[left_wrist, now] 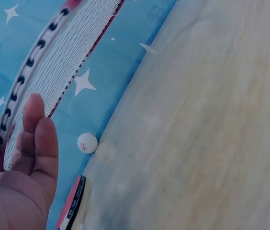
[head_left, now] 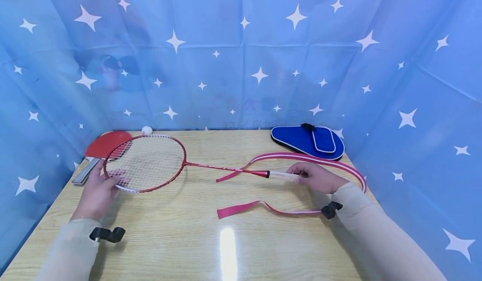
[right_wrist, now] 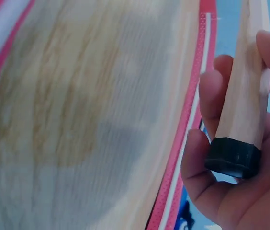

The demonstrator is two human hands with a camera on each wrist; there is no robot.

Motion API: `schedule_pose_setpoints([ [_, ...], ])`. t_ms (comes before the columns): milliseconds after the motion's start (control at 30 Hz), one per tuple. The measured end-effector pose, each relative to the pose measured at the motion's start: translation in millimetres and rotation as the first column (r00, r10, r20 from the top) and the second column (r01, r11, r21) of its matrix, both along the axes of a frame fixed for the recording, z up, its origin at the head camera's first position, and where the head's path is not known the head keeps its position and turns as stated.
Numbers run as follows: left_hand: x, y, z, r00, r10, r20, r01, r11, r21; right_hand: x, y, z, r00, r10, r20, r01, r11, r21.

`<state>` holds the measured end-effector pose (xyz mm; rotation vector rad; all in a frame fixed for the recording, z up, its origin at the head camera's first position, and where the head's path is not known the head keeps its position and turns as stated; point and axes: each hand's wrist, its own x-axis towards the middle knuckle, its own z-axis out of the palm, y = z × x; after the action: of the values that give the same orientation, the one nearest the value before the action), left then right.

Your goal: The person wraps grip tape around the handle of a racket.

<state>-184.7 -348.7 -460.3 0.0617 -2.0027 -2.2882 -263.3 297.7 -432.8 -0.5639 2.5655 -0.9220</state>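
Observation:
A badminton racket [head_left: 158, 162] with a red and white frame is held level above the table, its head on the left. My left hand [head_left: 96, 195] holds the outer end of the head, thumb and fingers on either side of the rim [left_wrist: 17, 86]. With curled fingers, my right hand [head_left: 320, 177] grips the bare wooden handle [right_wrist: 242, 100] near its black butt cap [right_wrist: 233, 157]. A pink grip tape [head_left: 301, 156] with a white stripe loops across the table under and around my right hand, both ends pointing left. Part of the loop is hidden by the right forearm.
At the back left lies a red table tennis bat [head_left: 109, 145], partly behind the racket head. A white ball [head_left: 147, 130] sits by the back edge. A blue bat case [head_left: 293, 138] lies at the back right. Blue star-patterned cloth [head_left: 226, 63] surrounds the wooden table [head_left: 169, 231].

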Motion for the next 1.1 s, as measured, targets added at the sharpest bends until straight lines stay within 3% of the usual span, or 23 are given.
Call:
schedule_pose_setpoints([
  [300, -8.9, 1.3, 7.2, 0.996, 0.090, 0.023, -0.092, 0.983, 0.156, 9.4, -12, 8.1, 0.995, 0.073, 0.072, -0.070, 0.997, -0.041],
  [500, -14.5, 1.9, 13.2, 0.992, 0.124, 0.013, -0.124, 0.968, 0.220, 14.1, -18, 10.7, 0.990, 0.080, 0.114, -0.070, 0.994, -0.085],
  [733, -19.9, 6.0, 17.4, 0.990, 0.143, -0.014, -0.137, 0.966, 0.218, 15.8, -21, 10.1, 0.990, 0.091, 0.110, -0.078, 0.989, -0.123],
  [867, -22.1, 10.9, 18.6, 0.981, 0.194, 0.014, -0.195, 0.975, 0.104, 17.6, -26, 8.1, 0.990, 0.079, 0.113, -0.061, 0.986, -0.154],
  [967, -23.3, 16.0, 19.3, 0.969, 0.247, 0.028, -0.248, 0.969, 0.012, 20.5, -30, 5.7, 0.990, 0.057, 0.126, -0.035, 0.984, -0.174],
  [1100, -24.6, 24.4, 21.5, 0.948, 0.317, 0.034, -0.318, 0.945, 0.074, 26.7, -36, 1.4, 0.991, 0.034, 0.131, -0.012, 0.985, -0.171],
])
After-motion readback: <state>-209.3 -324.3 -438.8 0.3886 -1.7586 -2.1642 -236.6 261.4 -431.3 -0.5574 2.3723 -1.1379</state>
